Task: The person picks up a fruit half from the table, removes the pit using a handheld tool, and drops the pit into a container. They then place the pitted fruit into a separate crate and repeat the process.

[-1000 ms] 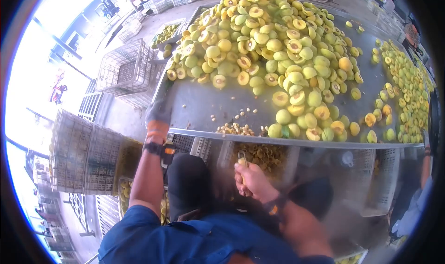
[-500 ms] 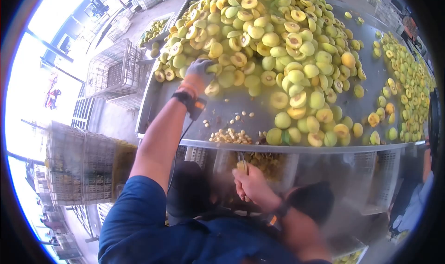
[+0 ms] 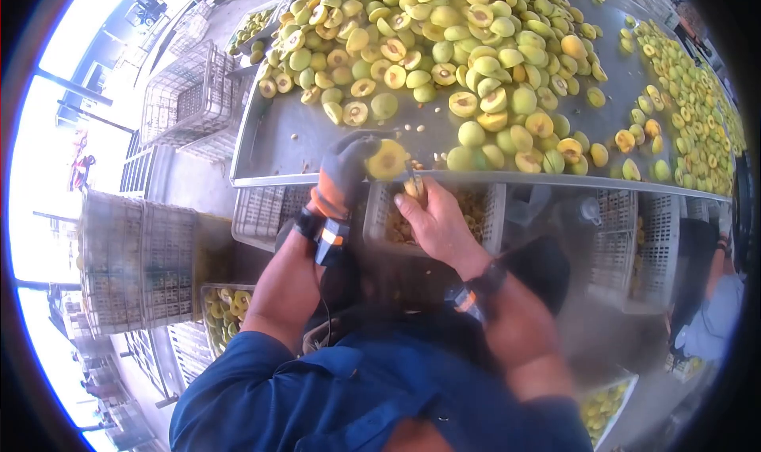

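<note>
My left hand [image 3: 342, 170], in a grey glove with an orange cuff, holds a yellow halved fruit [image 3: 387, 159] at the front edge of the steel table [image 3: 277, 147]. My bare right hand [image 3: 432, 218] grips a small pitting tool [image 3: 413, 184] whose tip sits right beside that fruit. Both hands hover over a plastic crate [image 3: 491, 214] under the table edge that holds pits. A big heap of yellow-green fruit halves [image 3: 444, 32] covers the table beyond.
Loose pits [image 3: 428, 158] lie by the table's front edge. Empty wire crates [image 3: 139, 262] stack at the left, with a crate of fruit halves [image 3: 226, 309] below. Another person [image 3: 713, 309] stands at the right edge.
My left hand took a fruit from the heap and brought it back to the table edge. My right hand rose with the tool to meet it.
</note>
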The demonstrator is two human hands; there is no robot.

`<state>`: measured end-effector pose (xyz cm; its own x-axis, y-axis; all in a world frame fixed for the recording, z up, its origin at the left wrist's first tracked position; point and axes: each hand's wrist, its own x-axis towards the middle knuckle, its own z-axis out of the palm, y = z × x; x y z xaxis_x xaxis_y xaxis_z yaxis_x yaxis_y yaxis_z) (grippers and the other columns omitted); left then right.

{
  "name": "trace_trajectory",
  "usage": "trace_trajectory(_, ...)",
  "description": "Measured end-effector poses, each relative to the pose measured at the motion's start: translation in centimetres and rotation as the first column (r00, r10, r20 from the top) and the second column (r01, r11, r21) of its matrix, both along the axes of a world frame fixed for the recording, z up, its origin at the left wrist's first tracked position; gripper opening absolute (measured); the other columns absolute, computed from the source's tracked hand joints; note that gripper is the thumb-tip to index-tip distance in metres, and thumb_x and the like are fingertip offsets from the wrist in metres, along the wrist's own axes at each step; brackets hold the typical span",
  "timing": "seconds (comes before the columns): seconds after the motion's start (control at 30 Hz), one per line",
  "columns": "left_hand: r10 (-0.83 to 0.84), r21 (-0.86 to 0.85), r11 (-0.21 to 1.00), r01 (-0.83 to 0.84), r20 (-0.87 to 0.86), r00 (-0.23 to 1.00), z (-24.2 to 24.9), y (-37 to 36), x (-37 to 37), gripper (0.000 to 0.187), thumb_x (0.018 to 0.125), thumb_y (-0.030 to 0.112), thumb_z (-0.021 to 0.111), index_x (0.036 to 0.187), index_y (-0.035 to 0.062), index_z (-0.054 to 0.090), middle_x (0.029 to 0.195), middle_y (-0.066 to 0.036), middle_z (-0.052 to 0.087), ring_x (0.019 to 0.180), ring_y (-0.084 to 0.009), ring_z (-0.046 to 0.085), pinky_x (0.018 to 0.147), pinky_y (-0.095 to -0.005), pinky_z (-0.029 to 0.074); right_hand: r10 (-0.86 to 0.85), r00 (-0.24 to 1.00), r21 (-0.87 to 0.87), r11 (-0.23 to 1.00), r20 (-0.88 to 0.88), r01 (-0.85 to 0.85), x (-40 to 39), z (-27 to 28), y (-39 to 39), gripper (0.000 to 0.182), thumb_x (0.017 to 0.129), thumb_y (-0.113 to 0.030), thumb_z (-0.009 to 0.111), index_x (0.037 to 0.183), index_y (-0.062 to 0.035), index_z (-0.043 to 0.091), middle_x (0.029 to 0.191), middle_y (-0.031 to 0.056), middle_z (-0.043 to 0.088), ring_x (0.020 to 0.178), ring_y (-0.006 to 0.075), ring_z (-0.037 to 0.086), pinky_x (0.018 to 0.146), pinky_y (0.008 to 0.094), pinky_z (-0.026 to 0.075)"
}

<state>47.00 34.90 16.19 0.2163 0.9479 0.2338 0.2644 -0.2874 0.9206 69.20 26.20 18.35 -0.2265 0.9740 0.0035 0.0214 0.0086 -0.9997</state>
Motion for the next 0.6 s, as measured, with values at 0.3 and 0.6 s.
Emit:
trace_trajectory(0.3,0.233,0.394,0.919,-0.008,-0.527,0.817,-4.0,-3.8,0.3,0.039,0.088,0.001,0.073,0.126,0.005,0.072,0.117,-0.016,0.074,0.109,-0.034,0.072,0.094,-0.0426,0.059,0.033,0.981,0.215,0.974,0.193,-0.075,-0.7,-1.6,-1.9,0.024,0.101,-0.017,0.063,0.115,0.0024,0.06,0.094,0.0308,0.072,0.095,0.0519,0.071,0.078,0.0533,0.057)
trace_trajectory(0.6,0.412,-0.025,0.9,-0.434,-0.274,0.869,1.6,-6.3,4.9,0.025,0.102,0.025,0.07,0.097,0.0008,0.073,0.083,-0.019,0.071,0.074,-0.0332,0.066,0.072,-0.0404,0.053,0.058,0.967,0.174,0.979,0.247,-0.103,-1.5,-3.1,-1.9,0.035,0.107,-0.03,0.061,0.106,0.0047,0.056,0.093,0.0346,0.069,0.097,0.0571,0.067,0.079,0.0578,0.053)
